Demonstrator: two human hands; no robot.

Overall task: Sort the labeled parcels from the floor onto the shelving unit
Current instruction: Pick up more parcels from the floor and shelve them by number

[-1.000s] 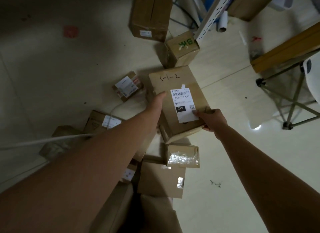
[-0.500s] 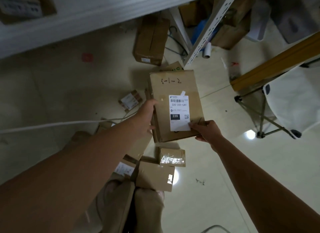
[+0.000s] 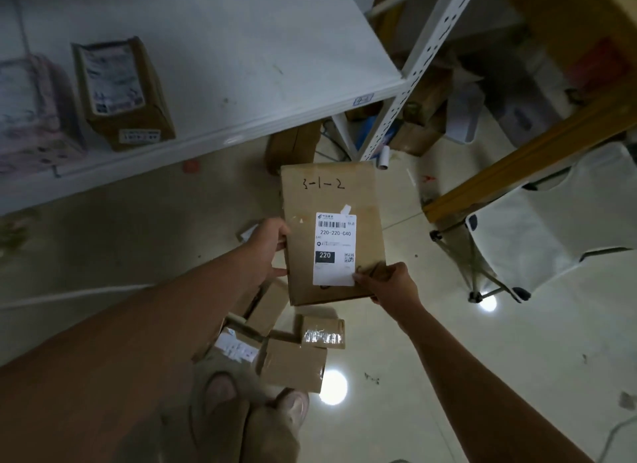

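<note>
1. Head view, the hands: the left hand (image 3: 269, 245) grips the left long edge of a cardboard box (image 3: 365, 200), thumb on top and the other fingers hidden under or behind it. The right hand (image 3: 389, 283) pinches the near right corner, its fingertips at the lower edge of the white label (image 3: 334, 248).
2. Head view, the box: it is held in the air between both hands, above the floor (image 3: 448, 359), label up. "3-1-2" is handwritten near its far end.
3. Head view, the key relation: the box's long axis runs straight away from the person, its far end pointing at the foot of the white shelf post (image 3: 413, 73). The shelf board (image 3: 241, 66) lies ahead and to the left, so the left hand is the nearer one. The box probably has to swing left to land there.
4. Head view, surroundings: another box (image 3: 120, 93) stands on that board. More parcels (image 3: 293, 362) lie on the floor by the person's feet, not yet sorted.
</note>
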